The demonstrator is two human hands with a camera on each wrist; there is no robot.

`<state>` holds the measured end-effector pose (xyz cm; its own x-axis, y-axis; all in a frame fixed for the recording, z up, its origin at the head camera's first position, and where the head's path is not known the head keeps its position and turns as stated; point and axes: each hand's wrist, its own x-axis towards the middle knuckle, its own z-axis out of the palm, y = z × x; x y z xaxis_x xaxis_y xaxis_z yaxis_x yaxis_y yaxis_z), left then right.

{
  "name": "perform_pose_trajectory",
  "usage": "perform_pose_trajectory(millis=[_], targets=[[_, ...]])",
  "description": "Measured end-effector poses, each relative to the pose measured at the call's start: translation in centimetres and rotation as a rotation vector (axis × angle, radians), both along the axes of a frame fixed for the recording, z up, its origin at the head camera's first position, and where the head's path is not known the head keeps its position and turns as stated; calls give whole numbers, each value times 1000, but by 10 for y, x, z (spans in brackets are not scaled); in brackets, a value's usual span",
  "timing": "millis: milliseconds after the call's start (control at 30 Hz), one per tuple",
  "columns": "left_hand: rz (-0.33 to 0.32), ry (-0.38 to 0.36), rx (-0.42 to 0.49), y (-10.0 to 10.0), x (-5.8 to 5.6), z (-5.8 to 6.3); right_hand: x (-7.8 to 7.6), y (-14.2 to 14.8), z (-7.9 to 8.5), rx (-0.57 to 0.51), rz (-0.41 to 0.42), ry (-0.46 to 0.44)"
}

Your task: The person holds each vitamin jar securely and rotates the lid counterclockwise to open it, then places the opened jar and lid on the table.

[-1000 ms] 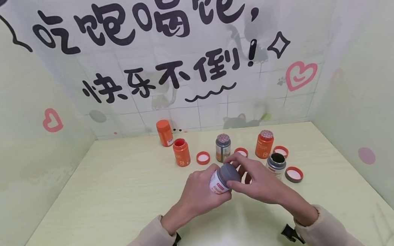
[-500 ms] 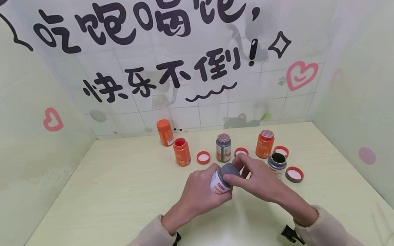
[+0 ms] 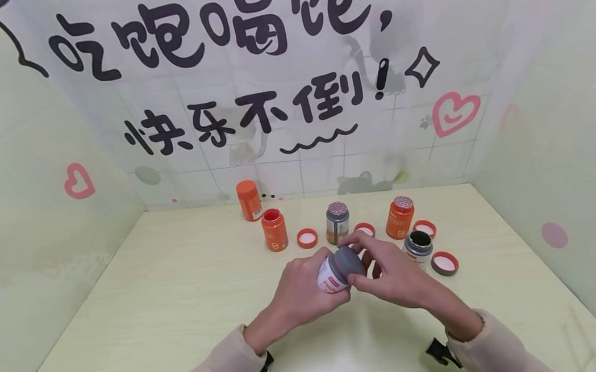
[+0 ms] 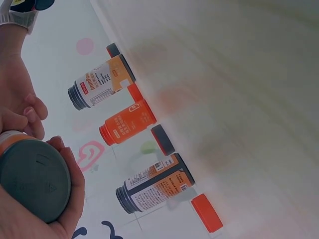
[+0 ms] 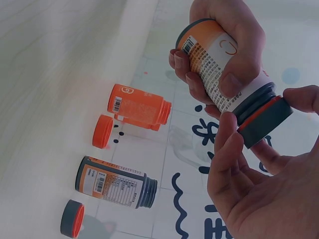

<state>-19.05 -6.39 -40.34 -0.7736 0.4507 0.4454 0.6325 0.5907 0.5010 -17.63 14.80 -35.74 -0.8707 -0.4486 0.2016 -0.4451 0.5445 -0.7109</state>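
Note:
My left hand (image 3: 304, 288) grips a white, orange and grey supplement bottle (image 3: 330, 278), held tilted over the table. My right hand (image 3: 396, 277) pinches the bottle's dark grey screw cap (image 3: 350, 262) between thumb and fingers. In the right wrist view, the cap (image 5: 264, 124) sits at the bottle's mouth, with its red inner edge and some grey neck thread showing below it. The bottle's round dark base (image 4: 35, 179) faces the left wrist view, with the left fingers wrapped around its side.
Behind the hands stand a capped orange bottle (image 3: 249, 201), an open orange one (image 3: 275, 233), a grey one (image 3: 338, 228) and an orange one (image 3: 400, 219) with foil-covered mouths, and an open grey-white one (image 3: 418, 254). Loose caps (image 3: 307, 239) lie upturned among them on the table (image 3: 182, 307).
The right thumb and fingers have shifted around the cap: half a second ago the thumb lay further over it, now it is back at its near right edge. The left hand and bottle stay put.

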Motion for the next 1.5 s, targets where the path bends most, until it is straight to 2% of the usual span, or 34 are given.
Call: perform_pose_trajectory(millis=[133,300,433,633,900,1033,1133,1333,1500], targets=[[0,-7,3,0,0,1,1,-1,1,0,-11,-12],[-7,-4,-8,0,1,2,1,-5,2,14,-141,-111],[-7,4,-6,0,2,2,1,-5,1,13,-195,-128],[-12,3,-23,1,1,3,0,-2,0,-19,-163,-104],[6,0,-19,1,1,3,-1,1,1,-17,-47,-1],[8,1,-19,0,1,2,1,2,3,-20,-16,27],[7,5,-19,0,2,2,1,1,4,-29,-41,9],[9,-27,-31,-1,3,3,2,-4,6,11,-184,-107],[5,-6,-33,0,3,3,2,-3,6,26,-168,-122]])
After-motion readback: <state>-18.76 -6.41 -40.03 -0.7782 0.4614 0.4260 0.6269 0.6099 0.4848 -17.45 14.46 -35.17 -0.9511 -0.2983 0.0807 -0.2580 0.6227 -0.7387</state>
